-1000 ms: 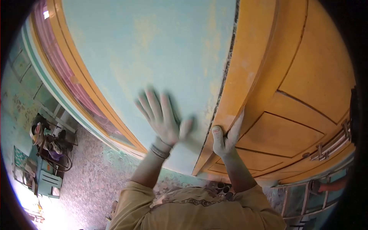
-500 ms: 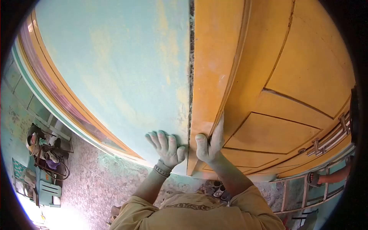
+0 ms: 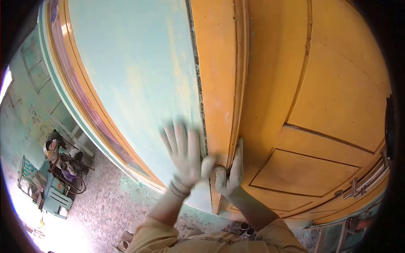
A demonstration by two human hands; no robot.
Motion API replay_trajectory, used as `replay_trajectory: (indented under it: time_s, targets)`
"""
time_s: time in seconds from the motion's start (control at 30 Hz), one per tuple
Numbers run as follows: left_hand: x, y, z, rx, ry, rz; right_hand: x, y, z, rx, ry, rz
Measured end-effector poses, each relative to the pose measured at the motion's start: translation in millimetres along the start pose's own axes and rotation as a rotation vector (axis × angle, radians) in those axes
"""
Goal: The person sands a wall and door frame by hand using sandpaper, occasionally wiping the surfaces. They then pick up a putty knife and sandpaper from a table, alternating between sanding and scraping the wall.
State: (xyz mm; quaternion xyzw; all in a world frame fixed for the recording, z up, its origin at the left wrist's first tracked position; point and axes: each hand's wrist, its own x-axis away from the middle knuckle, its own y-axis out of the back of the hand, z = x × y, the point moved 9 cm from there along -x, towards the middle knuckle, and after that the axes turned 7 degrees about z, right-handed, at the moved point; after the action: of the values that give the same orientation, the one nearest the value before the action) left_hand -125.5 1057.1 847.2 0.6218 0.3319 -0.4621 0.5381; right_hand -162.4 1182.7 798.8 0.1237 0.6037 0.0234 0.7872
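Observation:
My left hand (image 3: 185,158) lies flat on the pale blue wall (image 3: 130,84), its fingers spread and pointing up, blurred at the tips. Its thumb reaches across the dark gap onto the orange door frame (image 3: 217,76). A bracelet (image 3: 179,188) circles the left wrist, and both hands look dusty. Just right of it, my right hand (image 3: 231,179) clasps the frame's edge. The right thumb presses on the front face while the fingers lie straight along the inner side. Beyond the frame is an orange panelled door (image 3: 303,168).
Metal handles (image 3: 365,185) are on the door at right. A pink-curtained window (image 3: 99,122) curves along the left. Piled items (image 3: 65,164) and a blue-green chair (image 3: 57,200) stand at lower left. Another person's sandaled foot (image 3: 353,224) shows at lower right, near a ladder (image 3: 319,238).
My left hand has moved up the wall, its fingers stretching out and its thumb crossing onto the frame. The right hand stays on the frame edge. The view has shifted.

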Motion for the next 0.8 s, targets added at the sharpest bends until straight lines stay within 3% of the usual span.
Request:
replay_trajectory:
  time_s: [0.07,0.1,0.17,0.23,0.33,0.43,0.5,0.67,0.73,0.8]
  targets:
    - [96.2,-35.4,0.4,0.041,0.088,0.043,5.3,-1.6,-3.6,-0.021,-0.012,-0.015]
    - [93.0,-26.7,-10.0,0.02,-0.01,0.001,7.4,-1.8,-5.2,-0.03,-0.017,-0.022]
    - [72.6,-20.6,0.2,0.011,-0.013,-0.021,8.8,-0.2,-5.0,-0.063,-0.036,-0.012]
    - [-12.2,10.3,2.7,-0.015,-0.018,-0.051,2.5,-0.2,-6.6,-0.095,-0.015,-0.017]
    - [-177.7,71.3,-10.3,-0.144,-0.238,-0.094,9.0,-1.3,-6.7,-0.118,-0.011,-0.035]
    - [-221.7,90.7,-22.4,-0.107,-0.301,-0.194,10.3,-1.9,-9.8,-0.112,-0.007,-0.055]
    - [-197.8,82.3,-19.7,-0.104,-0.203,-0.224,9.3,-0.7,-8.0,-0.119,0.014,-0.077]
    - [-10.9,9.6,-8.4,-0.059,0.014,-0.064,3.0,4.0,-1.8,-0.115,0.001,-0.045]
    - [-26.4,17.5,-5.3,-0.054,0.017,-0.047,2.2,2.2,-0.3,-0.12,-0.017,-0.033]
    - [-92.0,44.0,-2.1,-0.097,-0.08,-0.082,3.2,0.8,-2.2,-0.133,-0.048,-0.023]
